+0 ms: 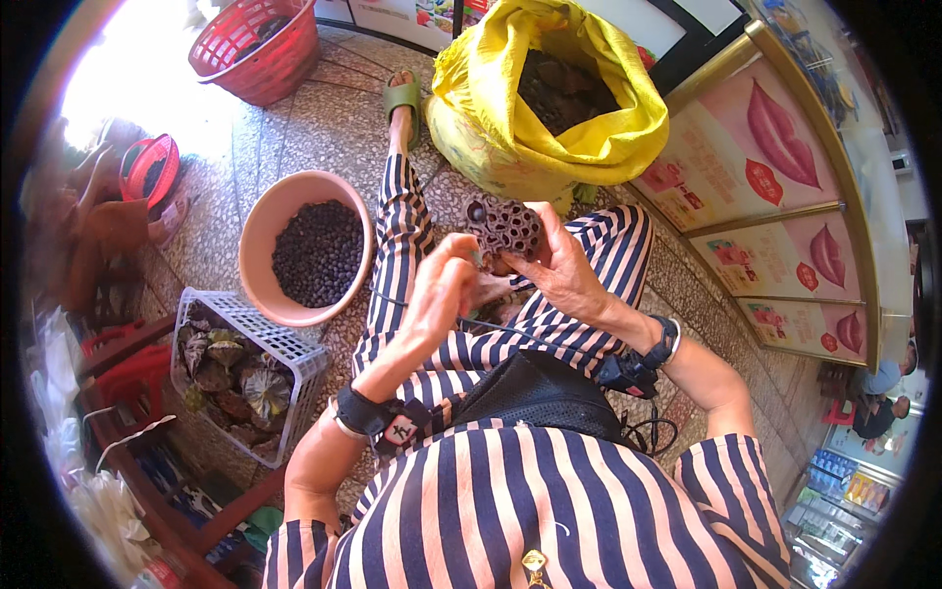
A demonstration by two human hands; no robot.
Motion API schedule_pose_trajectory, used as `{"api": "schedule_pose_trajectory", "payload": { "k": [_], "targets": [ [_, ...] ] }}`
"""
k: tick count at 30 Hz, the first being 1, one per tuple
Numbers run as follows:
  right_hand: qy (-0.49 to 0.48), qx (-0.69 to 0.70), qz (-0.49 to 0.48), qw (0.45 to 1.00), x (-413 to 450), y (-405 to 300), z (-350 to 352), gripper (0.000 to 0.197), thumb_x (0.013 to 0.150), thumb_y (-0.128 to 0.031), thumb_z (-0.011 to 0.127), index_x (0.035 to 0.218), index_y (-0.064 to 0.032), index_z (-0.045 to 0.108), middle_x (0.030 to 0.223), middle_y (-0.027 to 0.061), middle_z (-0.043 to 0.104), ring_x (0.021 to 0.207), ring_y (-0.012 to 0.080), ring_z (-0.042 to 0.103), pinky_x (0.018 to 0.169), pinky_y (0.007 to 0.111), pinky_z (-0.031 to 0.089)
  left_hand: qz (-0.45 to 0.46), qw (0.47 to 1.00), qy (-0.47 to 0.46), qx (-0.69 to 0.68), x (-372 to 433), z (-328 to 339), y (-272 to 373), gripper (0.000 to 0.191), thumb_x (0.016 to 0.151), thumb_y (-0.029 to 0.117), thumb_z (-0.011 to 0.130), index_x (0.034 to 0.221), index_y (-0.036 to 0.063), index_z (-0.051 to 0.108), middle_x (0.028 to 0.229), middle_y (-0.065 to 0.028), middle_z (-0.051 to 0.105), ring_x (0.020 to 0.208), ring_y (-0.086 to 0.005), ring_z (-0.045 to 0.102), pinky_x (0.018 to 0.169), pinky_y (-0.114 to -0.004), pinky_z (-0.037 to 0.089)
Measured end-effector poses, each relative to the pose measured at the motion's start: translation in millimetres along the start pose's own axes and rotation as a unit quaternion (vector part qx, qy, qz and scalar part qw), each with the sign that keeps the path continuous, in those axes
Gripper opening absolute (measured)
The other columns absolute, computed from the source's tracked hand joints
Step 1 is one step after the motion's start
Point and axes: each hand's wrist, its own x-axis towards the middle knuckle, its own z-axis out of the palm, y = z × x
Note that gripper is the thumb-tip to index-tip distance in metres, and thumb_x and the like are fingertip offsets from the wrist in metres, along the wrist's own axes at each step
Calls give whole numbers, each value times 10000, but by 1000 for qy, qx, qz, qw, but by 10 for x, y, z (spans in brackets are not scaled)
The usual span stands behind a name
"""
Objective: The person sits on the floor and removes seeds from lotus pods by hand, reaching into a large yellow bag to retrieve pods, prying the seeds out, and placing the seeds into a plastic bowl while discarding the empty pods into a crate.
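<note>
A dried brown lotus seed pod [509, 231] is held by my right hand [565, 266] above my lap, its holed face turned up. Most of its holes look hollow; one round seed [477, 212] shows at the upper left. My left hand [444, 283] is at the pod's lower left edge with fingers bunched; whether a seed is between them is hidden. To the left, a pink plastic basin [254, 247] holds many dark lotus seeds [318, 254]. Ahead stands a yellow woven sack [478, 125], its rolled mouth showing dark contents [563, 92].
A white plastic crate [254, 316] of dried pods sits at left, beside a red-brown wooden frame [235, 508]. Red baskets [283, 70] [152, 169] stand farther off, the smaller near another person's legs [103, 228]. A poster-covered counter [780, 213] borders the right. A cable [515, 333] crosses my lap.
</note>
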Motion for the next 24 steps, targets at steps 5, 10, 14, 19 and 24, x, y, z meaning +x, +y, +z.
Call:
{"api": "schedule_pose_trajectory", "payload": {
  "k": [5,10,14,19,24],
  "targets": [
    [-22,-73,-36,996,-35,-27,-48,461,832,-48,621,1206,-39,350,1066,90,564,987,127,562,847,286,467,39,999,-23,1,-7,-167,138,297,928,212,409,1102,-2,521,641,45,372,528,-35,342,451,-188,377],
    [-91,54,32,994,-79,-144,15,552,802,-83,667,1250,-24,350,1109,85,512,1049,122,503,914,279,432,126,990,27,57,101,-49,16,189,940,189,499,1002,11,506,679,26,449,567,-36,393,475,-183,361],
    [-49,-44,96,993,-35,-221,39,366,858,-177,621,1148,-11,472,1031,55,556,913,96,531,842,244,441,129,978,73,147,70,-10,-40,167,943,176,494,875,24,492,660,1,453,604,-58,403,522,-212,349],
    [-76,74,114,988,44,-265,31,280,884,-200,582,1075,-4,519,921,29,610,823,82,573,760,247,495,48,993,21,-103,0,1,-11,216,981,274,394,862,112,474,528,76,318,399,-14,282,358,-170,256],
    [-64,201,151,966,65,-256,72,259,883,-193,582,1054,-6,527,911,18,605,824,74,575,748,242,504,28,992,30,-119,76,-42,23,201,968,279,431,870,114,490,567,64,334,416,-20,281,370,-164,272]
  ]
}}
